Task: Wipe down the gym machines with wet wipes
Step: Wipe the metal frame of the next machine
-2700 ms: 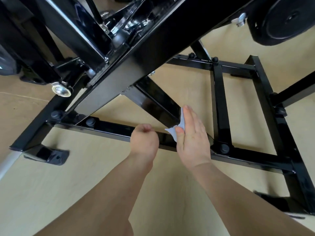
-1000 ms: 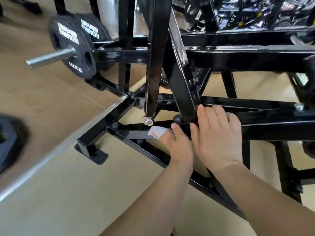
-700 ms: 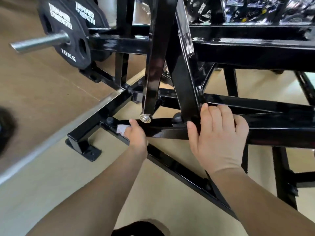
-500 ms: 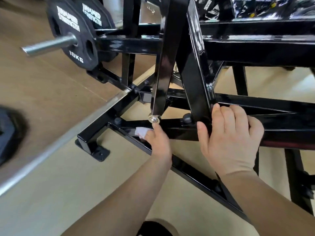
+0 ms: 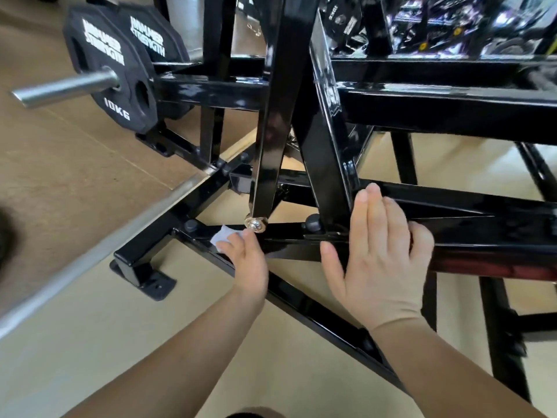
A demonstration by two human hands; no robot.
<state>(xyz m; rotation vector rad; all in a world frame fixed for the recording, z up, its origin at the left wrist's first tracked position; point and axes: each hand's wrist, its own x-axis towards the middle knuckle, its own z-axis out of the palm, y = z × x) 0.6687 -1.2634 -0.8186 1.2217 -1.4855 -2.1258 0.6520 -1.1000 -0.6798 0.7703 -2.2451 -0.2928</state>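
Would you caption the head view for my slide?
Left hand holds a wipe against the frame; right hand rests on it.

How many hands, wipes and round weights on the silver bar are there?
Hands: 2 (left hand, right hand)
Wipes: 1 (white wipe, held by the left hand)
Weights on the silver bar: 2 (front weight, back weight)
Total: 5

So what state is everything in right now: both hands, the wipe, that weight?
White wet wipe, crumpled, pressed on the low black steel frame bar.
Left hand, grips the wipe.
Right hand, fingers straight, resting on the glossy black steel beam.
Black round 10 kg weight plate, loaded on the silver steel sleeve.
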